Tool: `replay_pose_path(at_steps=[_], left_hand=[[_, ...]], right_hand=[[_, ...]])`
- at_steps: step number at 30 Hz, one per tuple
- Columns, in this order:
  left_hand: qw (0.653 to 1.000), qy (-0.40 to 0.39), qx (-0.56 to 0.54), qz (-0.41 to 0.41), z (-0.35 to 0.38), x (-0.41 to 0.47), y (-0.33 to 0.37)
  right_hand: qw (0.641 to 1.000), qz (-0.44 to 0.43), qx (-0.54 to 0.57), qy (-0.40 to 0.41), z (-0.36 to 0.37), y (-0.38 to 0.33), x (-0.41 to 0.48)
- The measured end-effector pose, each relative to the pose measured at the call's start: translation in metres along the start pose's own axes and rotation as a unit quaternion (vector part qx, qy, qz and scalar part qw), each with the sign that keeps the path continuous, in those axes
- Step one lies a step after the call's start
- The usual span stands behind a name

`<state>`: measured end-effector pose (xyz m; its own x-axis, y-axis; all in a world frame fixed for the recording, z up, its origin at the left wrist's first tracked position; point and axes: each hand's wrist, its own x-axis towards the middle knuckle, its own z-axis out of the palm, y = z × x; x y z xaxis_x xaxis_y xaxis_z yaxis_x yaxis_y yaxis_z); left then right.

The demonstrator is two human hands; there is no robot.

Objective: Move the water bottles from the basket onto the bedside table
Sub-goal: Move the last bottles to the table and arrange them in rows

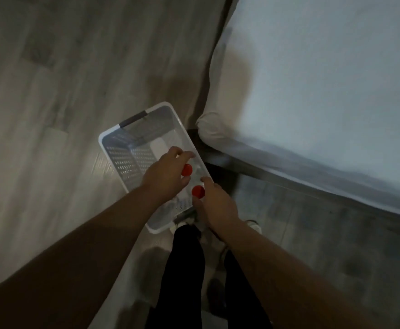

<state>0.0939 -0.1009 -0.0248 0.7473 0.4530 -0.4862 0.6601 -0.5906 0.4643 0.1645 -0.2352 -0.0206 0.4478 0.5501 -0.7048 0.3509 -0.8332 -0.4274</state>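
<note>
- Two red caps show where the water bottles stand: the farther cap [186, 169] and the nearer cap [198, 191], both toward the near, bed-side part of the basket [109, 141].
- Your left hand [165, 174] curves around the farther cap, fingers on one side, thumb on the other. Your right hand [216, 205] brackets the nearer cap the same way.
- That pairing reads as one bottle per hand, taken at the neck so both can come up together.
- Whether either hand has actually closed on its bottle, I cannot tell. Motion blur and dim light smear the fingertips.
- The basket sits on the floor [52, 115] at your feet, just beside the corner of the bed [313, 91], which is why you reach straight down.
- The bottle bodies are clear plastic and nearly vanish against the white mesh.
- A pale shape [160, 146] lies deeper in the basket. It could be a label or a third bottle; I cannot say.
- The bedside table is nowhere in view.
</note>
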Motion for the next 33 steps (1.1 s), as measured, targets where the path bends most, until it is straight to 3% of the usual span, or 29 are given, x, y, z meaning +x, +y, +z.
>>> replay_pose_path(at_steps=[3, 7, 14, 25, 33], left_hand=[[0.995, -0.052, 0.071, 0.048, 0.009, 0.022, -0.016], [0.986, -0.055, 0.112, 0.107, 0.015, 0.035, -0.026], [0.983, -0.071, 0.131, 0.104, 0.014, 0.038, -0.029], [0.997, -0.041, 0.054, 0.021, -0.041, -0.025, -0.002], [0.998, 0.006, 0.024, 0.055, -0.107, -0.114, 0.082]], right_hand=[[1.0, -0.016, -0.019, 0.014, 0.014, 0.004, 0.017], [0.998, -0.023, -0.043, 0.035, 0.021, 0.008, 0.028], [0.995, -0.057, -0.068, 0.047, 0.019, 0.008, 0.024], [0.997, -0.002, 0.047, 0.066, -0.023, -0.005, -0.041], [0.976, 0.03, 0.169, 0.137, -0.075, -0.001, -0.155]])
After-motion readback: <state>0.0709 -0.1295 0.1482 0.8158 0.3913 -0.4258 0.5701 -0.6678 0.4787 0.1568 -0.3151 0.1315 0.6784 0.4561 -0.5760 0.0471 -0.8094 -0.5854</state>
